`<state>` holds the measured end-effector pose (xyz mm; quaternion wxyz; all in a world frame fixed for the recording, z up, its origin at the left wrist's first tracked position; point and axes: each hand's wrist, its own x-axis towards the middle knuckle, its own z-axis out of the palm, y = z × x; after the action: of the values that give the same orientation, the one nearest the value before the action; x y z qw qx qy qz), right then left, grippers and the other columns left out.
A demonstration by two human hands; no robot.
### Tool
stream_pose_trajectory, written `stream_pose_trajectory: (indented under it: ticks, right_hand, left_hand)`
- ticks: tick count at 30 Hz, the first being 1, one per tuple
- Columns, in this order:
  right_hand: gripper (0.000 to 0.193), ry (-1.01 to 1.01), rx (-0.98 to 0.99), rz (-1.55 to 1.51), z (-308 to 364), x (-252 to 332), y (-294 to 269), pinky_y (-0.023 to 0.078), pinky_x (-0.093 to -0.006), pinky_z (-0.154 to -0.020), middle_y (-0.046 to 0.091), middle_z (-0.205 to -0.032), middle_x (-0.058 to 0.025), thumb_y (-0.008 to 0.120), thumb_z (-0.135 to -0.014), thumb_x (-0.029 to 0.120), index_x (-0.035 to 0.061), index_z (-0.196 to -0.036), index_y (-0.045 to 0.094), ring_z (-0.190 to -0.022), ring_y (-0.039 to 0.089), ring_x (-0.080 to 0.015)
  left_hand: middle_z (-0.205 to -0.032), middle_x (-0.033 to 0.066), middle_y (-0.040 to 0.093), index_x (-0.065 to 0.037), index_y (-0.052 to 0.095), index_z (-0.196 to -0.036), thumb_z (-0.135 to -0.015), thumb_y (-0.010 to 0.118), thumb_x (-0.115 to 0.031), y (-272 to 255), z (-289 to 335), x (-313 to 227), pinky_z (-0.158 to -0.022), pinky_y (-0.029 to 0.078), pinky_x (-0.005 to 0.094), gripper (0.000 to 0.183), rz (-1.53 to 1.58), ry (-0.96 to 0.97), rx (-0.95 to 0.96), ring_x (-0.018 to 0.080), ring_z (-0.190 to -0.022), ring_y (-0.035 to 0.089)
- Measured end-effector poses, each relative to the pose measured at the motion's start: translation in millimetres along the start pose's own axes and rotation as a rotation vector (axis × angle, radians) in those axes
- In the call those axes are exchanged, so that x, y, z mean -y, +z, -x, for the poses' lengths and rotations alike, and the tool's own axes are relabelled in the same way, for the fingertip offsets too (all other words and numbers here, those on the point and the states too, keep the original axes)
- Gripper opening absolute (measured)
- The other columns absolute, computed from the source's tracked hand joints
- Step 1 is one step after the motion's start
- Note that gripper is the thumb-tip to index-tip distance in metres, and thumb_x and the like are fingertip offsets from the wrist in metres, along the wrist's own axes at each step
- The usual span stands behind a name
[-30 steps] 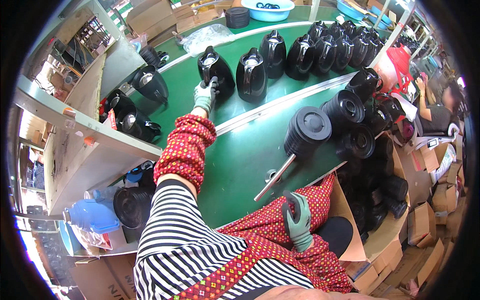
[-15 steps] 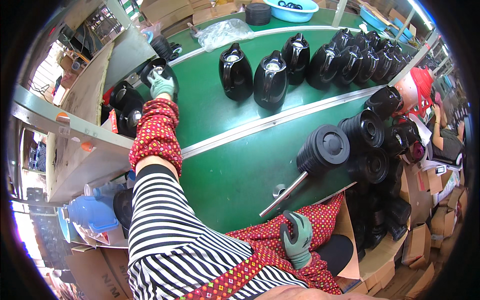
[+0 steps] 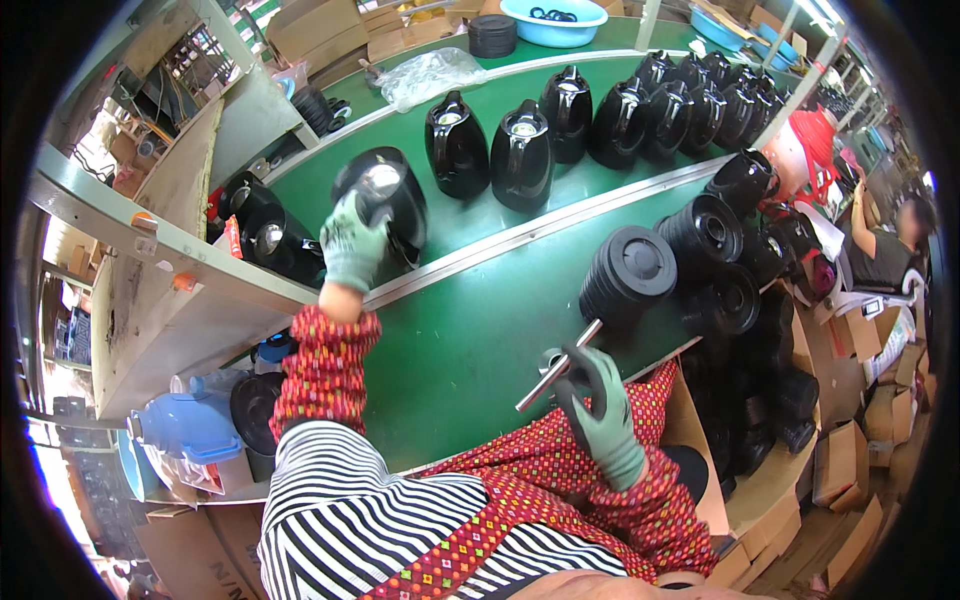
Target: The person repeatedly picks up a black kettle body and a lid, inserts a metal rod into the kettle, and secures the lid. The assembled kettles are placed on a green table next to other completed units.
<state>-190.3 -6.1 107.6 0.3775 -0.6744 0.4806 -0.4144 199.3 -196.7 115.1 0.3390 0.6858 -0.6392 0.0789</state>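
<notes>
My left hand (image 3: 353, 245), in a pale green glove, grips a glossy black jug (image 3: 408, 190) by its handle side. Slightly blurred, the jug is tilted over the green bench, near the metal strip. Its shiny round opening faces up toward me. My right hand (image 3: 604, 410), gloved the same way with dark fingertips, is beside a slanting metal bar (image 3: 545, 385). Its thumb and fingers are curved but apart, and nothing shows between them. Behind the bar is a small round metal fitting (image 3: 551, 358). A stack of black round lids (image 3: 630, 270) stands just beyond.
Several upright black jugs (image 3: 521, 160) line the far side of the green bench (image 3: 460, 330). More dark jugs (image 3: 270, 235) lie by the left post. At right are further lid stacks (image 3: 705, 230) and a cardboard box (image 3: 700, 420) of black parts. A person (image 3: 880, 245) sits far right.
My left hand has brought the black jug from the far left toward me and to the right. My right hand has risen from my lap to the metal bar. The view has shifted slightly.
</notes>
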Motion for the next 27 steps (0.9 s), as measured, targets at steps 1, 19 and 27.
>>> stream_pose_trajectory:
  ticks: [1,19,27]
  right_hand:
    - [0.057,0.052,0.013,0.002,-10,5,-4,0.058,-0.0345,-0.087,0.060,-0.137,-0.0200,0.077,-0.093,0.010,0.0003,-0.145,0.056,-0.103,0.068,-0.0222]
    - [0.063,0.446,-0.066,-1.052,90,9,-80,0.054,-0.0358,-0.107,0.068,-0.133,-0.0117,0.076,-0.099,0.035,-0.0029,-0.144,0.055,-0.121,0.068,-0.0232]
    - [0.083,0.456,0.146,-1.164,104,5,-95,0.055,-0.0403,-0.106,0.068,-0.136,-0.0150,0.088,-0.086,0.039,-0.0036,-0.148,0.053,-0.118,0.070,-0.0251]
  left_hand:
    - [-0.119,0.0176,0.075,-0.005,0.071,-0.113,-0.081,0.084,-0.018,-25,15,-35,-0.088,0.057,0.0449,0.037,0.110,0.082,0.073,0.0398,-0.102,0.072]
    - [-0.153,0.0112,0.053,-0.002,0.046,-0.156,-0.091,0.070,0.005,-56,133,-153,-0.091,0.053,0.0280,0.069,1.238,-0.092,0.529,0.0170,-0.115,0.063]
    - [-0.168,0.0192,0.037,-0.003,0.015,-0.169,-0.082,0.091,-0.025,-12,186,-175,-0.125,0.037,0.0450,0.118,1.774,-0.184,1.319,0.0305,-0.151,0.043]
